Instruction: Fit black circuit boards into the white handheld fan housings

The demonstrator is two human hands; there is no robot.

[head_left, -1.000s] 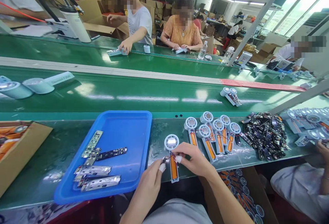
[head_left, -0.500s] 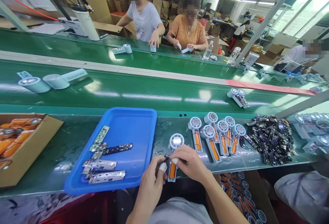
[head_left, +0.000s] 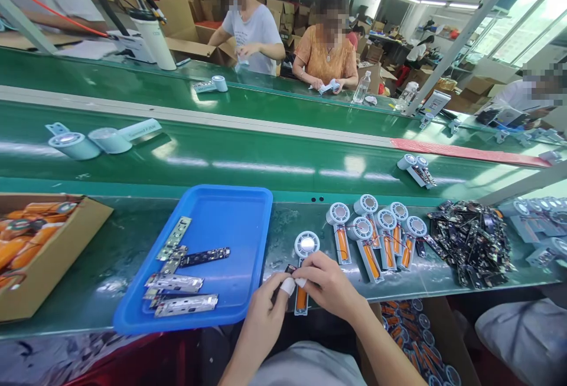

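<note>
In front of me on the bench lies a pale blue handheld fan (head_left: 306, 245) with its casing open. An orange battery (head_left: 302, 301) shows in its handle. My left hand (head_left: 268, 308) is closed in a pinch around a small dark circuit board (head_left: 290, 268), mostly covered by fingers, beside the fan's handle. My right hand (head_left: 331, 287) is pinched over the handle, its fingertips meeting those of the left at the board; whatever is between them is hidden. White covers sit on fingertips of both hands.
A blue tray (head_left: 259, 244) with several circuit boards stands left, beside a cardboard box (head_left: 66, 256) of orange batteries. Several open fans (head_left: 361, 228) and a heap of circuit boards (head_left: 472, 244) lie right. A green conveyor (head_left: 248, 156) runs behind; co-workers sit across it.
My left hand has moved slightly right and its thumb now meets the right fingertips. Fans on the conveyor have shifted right in view. Across it, one co-worker's hand has lifted from the belt.
</note>
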